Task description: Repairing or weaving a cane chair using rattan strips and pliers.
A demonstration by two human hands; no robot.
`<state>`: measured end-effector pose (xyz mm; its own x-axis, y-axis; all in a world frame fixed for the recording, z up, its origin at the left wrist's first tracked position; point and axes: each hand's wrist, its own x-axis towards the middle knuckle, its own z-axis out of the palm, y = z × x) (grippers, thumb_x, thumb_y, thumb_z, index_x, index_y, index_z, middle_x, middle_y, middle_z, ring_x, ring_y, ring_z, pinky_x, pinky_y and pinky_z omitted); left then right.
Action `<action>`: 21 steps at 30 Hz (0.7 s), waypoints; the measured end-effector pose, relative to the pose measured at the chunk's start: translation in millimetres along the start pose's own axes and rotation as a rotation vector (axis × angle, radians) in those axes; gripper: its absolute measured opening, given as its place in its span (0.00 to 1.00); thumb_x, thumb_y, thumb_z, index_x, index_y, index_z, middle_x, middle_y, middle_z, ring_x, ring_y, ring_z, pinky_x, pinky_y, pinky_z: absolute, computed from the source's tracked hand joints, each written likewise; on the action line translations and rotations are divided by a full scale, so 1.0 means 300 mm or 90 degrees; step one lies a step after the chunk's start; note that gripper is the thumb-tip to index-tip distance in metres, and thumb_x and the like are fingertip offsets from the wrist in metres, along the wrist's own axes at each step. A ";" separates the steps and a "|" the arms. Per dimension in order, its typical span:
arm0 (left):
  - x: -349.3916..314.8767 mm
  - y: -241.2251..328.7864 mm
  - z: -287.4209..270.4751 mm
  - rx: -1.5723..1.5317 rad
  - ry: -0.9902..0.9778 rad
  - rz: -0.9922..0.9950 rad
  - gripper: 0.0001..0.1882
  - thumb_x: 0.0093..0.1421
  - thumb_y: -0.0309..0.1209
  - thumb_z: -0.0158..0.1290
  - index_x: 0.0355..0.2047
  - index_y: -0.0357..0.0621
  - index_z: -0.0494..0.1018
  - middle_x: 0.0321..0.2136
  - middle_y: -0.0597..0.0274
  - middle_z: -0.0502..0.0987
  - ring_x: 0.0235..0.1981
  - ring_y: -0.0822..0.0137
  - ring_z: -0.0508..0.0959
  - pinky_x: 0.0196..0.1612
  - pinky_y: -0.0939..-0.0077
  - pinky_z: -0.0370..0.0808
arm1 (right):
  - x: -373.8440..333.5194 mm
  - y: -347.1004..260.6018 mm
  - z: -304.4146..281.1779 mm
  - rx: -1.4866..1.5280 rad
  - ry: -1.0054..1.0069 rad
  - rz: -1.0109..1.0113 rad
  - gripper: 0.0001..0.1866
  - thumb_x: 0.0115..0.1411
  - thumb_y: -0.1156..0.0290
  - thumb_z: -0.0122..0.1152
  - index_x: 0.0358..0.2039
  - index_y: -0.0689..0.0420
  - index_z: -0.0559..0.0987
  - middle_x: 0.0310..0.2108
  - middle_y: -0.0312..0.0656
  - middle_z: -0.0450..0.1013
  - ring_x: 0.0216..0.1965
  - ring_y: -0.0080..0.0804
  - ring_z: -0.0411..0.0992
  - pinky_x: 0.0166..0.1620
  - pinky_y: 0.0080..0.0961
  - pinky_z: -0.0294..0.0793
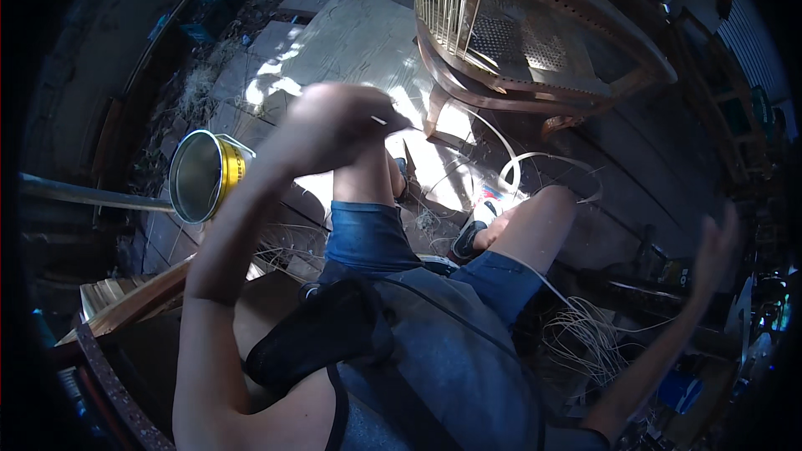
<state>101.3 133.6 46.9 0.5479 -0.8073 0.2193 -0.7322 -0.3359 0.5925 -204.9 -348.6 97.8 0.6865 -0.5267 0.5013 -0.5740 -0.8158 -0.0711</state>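
Observation:
My left hand [338, 127] is raised above my left knee, blurred, with its fingers closed. A small pale tip and something dark show at its fingertips, too unclear to name. On the far right, my right hand [717, 252] is held out with its fingers stretched and nothing seen in them. A tangled bundle of thin pale cane strands [589, 336] lies beside my right thigh, below that hand. Beyond my knees stands a brown wooden chair frame [576, 0] with small holes along its rail. Its woven cane panel [535, 42] is partly visible, and several pale strands [447, 0] rise from one end.
A yellow bucket [230, 165] lies tilted at left, near a pole [100, 192]. Loose cane strips [511, 163] curl across the floor by my feet. A flat board [334, 33] lies ahead. Wooden furniture parts [138, 296] are at lower left, and a blue box [678, 391] at lower right.

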 end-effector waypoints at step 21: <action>-0.220 -0.313 -0.153 0.022 0.106 -0.227 0.06 0.59 0.21 0.51 0.36 0.35 0.76 0.32 0.56 0.77 0.33 0.68 0.78 0.37 0.77 0.75 | 0.125 0.321 0.237 -0.293 -0.103 0.114 0.20 0.64 0.61 0.46 0.52 0.58 0.72 0.46 0.50 0.72 0.49 0.45 0.70 0.51 0.37 0.68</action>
<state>152.5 240.6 12.4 0.8268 -0.5476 0.1289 -0.4951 -0.5996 0.6288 -202.6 -463.8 48.4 0.5985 -0.7083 0.3743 -0.8009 -0.5386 0.2615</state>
